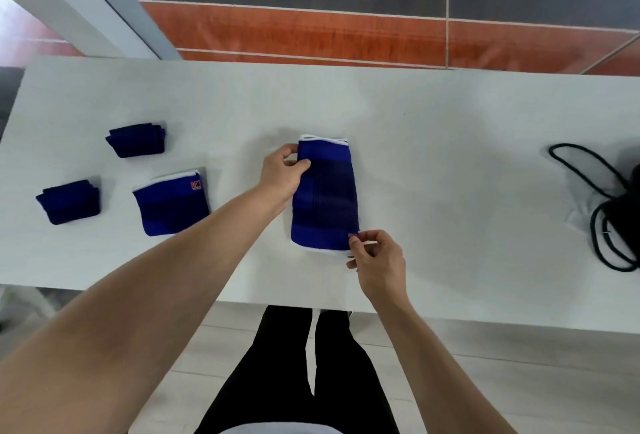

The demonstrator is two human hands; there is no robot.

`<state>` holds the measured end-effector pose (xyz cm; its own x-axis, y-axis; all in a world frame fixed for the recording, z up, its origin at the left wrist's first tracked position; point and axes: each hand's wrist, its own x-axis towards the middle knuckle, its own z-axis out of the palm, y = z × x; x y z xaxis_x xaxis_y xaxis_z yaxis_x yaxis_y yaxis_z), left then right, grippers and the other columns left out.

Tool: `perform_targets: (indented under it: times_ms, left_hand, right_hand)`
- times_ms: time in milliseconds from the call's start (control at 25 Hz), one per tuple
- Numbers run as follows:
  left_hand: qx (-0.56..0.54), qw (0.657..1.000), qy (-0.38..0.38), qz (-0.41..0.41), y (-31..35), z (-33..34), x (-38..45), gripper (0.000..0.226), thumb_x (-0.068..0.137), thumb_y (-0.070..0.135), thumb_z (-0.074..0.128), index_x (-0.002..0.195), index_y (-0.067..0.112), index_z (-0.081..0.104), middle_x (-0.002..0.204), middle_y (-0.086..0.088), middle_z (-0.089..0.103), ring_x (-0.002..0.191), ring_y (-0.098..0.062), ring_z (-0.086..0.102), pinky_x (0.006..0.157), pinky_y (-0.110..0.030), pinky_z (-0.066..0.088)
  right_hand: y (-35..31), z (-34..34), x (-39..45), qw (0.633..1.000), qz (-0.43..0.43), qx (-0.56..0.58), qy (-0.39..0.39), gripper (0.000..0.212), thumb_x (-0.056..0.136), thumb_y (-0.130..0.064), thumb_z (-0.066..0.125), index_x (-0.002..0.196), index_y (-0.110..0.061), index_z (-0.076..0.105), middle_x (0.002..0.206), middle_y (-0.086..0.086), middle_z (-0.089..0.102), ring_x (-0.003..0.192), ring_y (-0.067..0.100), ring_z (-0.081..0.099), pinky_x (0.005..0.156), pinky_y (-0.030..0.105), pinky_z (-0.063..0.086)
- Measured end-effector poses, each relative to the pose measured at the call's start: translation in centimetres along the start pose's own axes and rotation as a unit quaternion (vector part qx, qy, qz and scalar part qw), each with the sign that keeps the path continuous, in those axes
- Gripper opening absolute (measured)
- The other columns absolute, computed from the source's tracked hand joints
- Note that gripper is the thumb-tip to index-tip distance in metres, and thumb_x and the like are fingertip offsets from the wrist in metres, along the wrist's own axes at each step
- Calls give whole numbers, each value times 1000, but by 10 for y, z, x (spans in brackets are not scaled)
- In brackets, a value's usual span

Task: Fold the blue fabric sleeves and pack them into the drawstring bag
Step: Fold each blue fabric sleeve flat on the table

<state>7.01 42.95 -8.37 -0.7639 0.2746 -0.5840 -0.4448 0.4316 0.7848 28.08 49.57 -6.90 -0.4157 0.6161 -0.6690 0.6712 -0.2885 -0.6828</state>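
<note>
A long blue sleeve (325, 194) with white edging lies flat in the middle of the white table (433, 156). My left hand (282, 170) pinches its upper left edge. My right hand (379, 260) pinches its lower right corner. A shorter blue sleeve (171, 205) with an orange logo lies flat to the left. Two folded dark blue bundles sit further left, one at the back (136, 139) and one nearer (69, 201). The drawstring bag (602, 205), dark with a black cord, lies at the table's right edge, partly cut off by the frame.
The table's near edge runs just below my right hand, with my legs in black trousers (311, 374) beneath it. Behind the table is an orange and grey tiled wall (311, 28). A pale door frame (86, 1) stands at the back left.
</note>
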Motion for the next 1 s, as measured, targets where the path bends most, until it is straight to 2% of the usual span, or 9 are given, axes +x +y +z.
perform_targets:
  times_ms: [160, 280, 520, 600, 720, 800, 880, 920, 1000]
  left_hand:
    - [38, 999, 24, 15, -7, -3, 8, 13, 93, 14, 66, 100, 25, 66, 87, -6, 72, 74, -21, 71, 53, -25, 53]
    - [49, 998, 22, 21, -9, -3, 15, 11, 93, 19, 68, 93, 30, 66, 90, -6, 73, 80, -23, 73, 59, -29, 56]
    - [105, 992, 62, 20, -16, 1, 24, 10, 86, 24, 75, 93, 23, 68, 86, 4, 71, 85, -19, 71, 74, -36, 60]
    - [135, 986, 90, 26, -18, 3, 26, 15, 83, 25, 78, 93, 19, 68, 84, 5, 69, 84, -18, 70, 75, -33, 58]
    - [215, 966, 126, 74, -17, 1, 18, 25, 85, 29, 76, 99, 18, 59, 88, 5, 65, 84, -15, 63, 64, -19, 42]
    - [275, 938, 129, 167, -19, -3, 1, 20, 89, 25, 70, 102, 18, 56, 96, 0, 61, 86, -19, 58, 67, -23, 44]
    - [357, 876, 95, 311, -35, -8, -26, 11, 93, 17, 62, 104, 18, 61, 101, -3, 60, 90, -25, 54, 74, -35, 48]
    - [405, 836, 62, 365, -49, -11, -42, 17, 95, 14, 59, 110, 18, 65, 108, -4, 62, 93, -27, 54, 78, -38, 49]
    - [495, 782, -25, 379, -80, -18, -70, 36, 99, 22, 51, 133, 20, 59, 138, -2, 57, 114, -29, 52, 94, -43, 48]
  right_hand:
    - [3, 6, 1, 997, -32, -70, 21, 10, 98, -33, 62, 91, -26, 62, 81, -8, 71, 74, 13, 68, 60, 23, 50]
    - [8, 8, 3, 985, -100, -128, 58, 9, 99, -31, 60, 92, -26, 61, 87, -12, 67, 81, 6, 63, 68, 24, 50]
    - [15, 12, 13, 986, -69, -129, 79, 9, 97, -30, 61, 90, -26, 61, 90, -8, 67, 83, 9, 62, 72, 28, 50]
    - [16, 13, 17, 984, -72, -139, 89, 9, 96, -31, 63, 89, -25, 61, 89, -7, 66, 81, 9, 61, 70, 27, 48]
    - [18, 13, 21, 982, -69, -147, 93, 10, 94, -31, 66, 89, -26, 59, 86, -7, 65, 79, 11, 61, 70, 31, 51]
    - [18, 13, 20, 982, -70, -147, 90, 11, 93, -31, 66, 93, -27, 57, 87, -6, 64, 80, 12, 62, 71, 32, 53]
    - [16, 12, 18, 981, -68, -156, 96, 13, 94, -34, 64, 99, -25, 56, 94, -4, 63, 82, 12, 60, 72, 30, 49]
    - [15, 11, 16, 980, -60, -162, 100, 15, 96, -36, 61, 102, -23, 56, 99, -3, 61, 85, 13, 58, 74, 30, 46]
    - [14, 13, 15, 979, -43, -171, 101, 21, 98, -38, 55, 106, -20, 58, 107, -1, 59, 91, 17, 57, 83, 33, 45]
